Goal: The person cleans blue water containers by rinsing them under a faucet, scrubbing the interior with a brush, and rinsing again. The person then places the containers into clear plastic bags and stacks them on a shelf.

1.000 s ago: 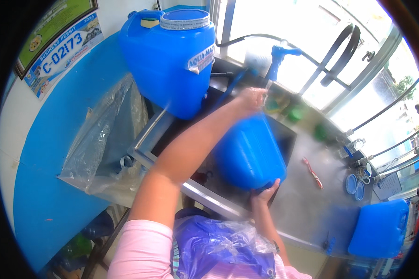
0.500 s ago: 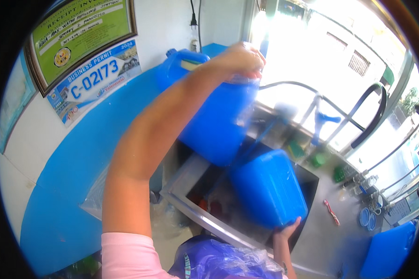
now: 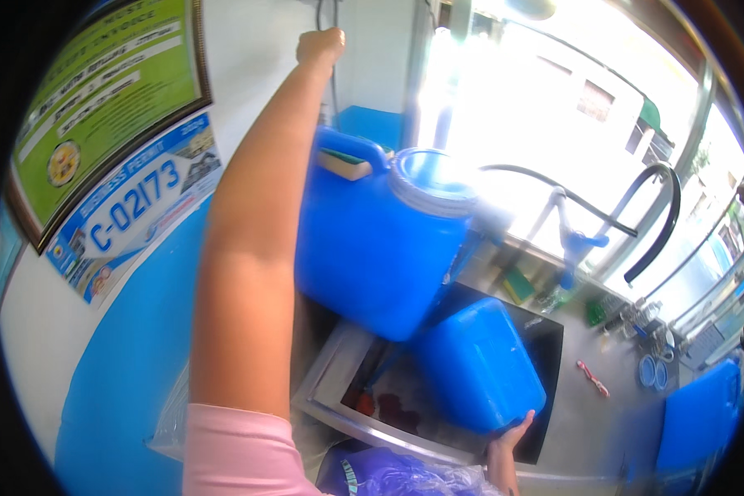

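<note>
My left hand [image 3: 321, 45] is stretched high up against the white wall, beside dark cables; its fingers look curled, and what they touch is hidden. My right hand [image 3: 508, 434] grips the lower corner of a blue jerrycan [image 3: 475, 368] that lies tilted in the steel sink [image 3: 331, 388]. A bigger blue jerrycan [image 3: 372, 248] with a wide round cap and a top handle stands at the sink's left, leaning over the smaller one. My left forearm crosses in front of it.
A black curved hose [image 3: 657, 219] and a blue pump fitting [image 3: 583, 244] stand behind the sink by the bright window. A pink tool [image 3: 592, 379], small blue caps [image 3: 649, 372] and another blue container [image 3: 703, 413] are on the right counter. Framed signs [image 3: 107, 107] hang left; a purple bag [image 3: 397, 479] is below.
My left hand has left the jerrycans and risen to the wall. The view has swung up and left. My right hand keeps its hold on the tilted jerrycan.
</note>
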Demonstrator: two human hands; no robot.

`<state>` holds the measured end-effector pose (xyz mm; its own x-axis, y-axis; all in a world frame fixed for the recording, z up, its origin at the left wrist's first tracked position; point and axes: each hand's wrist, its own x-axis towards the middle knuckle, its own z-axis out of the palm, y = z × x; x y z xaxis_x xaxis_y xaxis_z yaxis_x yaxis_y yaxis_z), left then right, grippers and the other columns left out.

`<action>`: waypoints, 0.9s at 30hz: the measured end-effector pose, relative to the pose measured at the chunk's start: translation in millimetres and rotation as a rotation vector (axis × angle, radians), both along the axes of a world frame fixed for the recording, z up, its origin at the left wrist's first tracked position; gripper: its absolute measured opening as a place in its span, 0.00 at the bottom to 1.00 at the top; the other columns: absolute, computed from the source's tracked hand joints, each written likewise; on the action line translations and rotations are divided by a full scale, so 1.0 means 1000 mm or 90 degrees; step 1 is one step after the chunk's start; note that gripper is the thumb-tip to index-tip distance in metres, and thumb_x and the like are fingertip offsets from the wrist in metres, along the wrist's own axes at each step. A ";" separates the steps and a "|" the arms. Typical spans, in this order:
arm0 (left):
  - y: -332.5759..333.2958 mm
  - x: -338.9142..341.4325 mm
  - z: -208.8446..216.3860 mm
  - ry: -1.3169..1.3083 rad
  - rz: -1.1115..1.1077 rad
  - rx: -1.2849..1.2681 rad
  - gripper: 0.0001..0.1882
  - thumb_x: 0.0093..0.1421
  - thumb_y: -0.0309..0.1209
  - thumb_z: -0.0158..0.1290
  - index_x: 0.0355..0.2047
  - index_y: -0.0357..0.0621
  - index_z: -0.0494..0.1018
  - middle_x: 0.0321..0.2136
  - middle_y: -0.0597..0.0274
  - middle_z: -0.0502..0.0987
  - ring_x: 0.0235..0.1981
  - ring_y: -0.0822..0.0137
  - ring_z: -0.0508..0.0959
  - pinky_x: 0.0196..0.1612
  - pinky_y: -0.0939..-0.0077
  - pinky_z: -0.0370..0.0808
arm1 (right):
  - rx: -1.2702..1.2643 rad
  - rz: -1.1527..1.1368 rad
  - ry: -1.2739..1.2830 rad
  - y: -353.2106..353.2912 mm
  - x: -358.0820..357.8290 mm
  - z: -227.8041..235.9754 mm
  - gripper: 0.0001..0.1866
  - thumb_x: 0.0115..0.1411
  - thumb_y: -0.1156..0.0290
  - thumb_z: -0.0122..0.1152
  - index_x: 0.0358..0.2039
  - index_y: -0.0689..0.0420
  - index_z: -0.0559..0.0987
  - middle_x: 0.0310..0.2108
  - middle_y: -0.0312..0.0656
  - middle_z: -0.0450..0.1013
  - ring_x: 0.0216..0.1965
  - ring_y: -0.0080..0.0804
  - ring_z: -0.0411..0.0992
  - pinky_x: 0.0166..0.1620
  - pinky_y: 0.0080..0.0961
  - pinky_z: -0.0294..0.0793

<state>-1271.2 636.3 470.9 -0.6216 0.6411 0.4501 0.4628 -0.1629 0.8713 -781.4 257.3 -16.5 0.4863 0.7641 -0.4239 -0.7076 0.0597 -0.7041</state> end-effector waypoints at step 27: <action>-0.214 0.308 -0.252 0.123 -0.604 0.234 0.16 0.45 0.13 0.44 0.31 0.38 0.77 0.44 0.49 0.77 0.48 0.54 0.76 0.53 0.67 0.70 | 0.077 -0.061 0.015 -0.074 0.060 0.060 0.41 0.56 0.32 0.46 0.60 0.50 0.63 0.55 0.44 0.67 0.49 0.45 0.71 0.40 0.42 0.78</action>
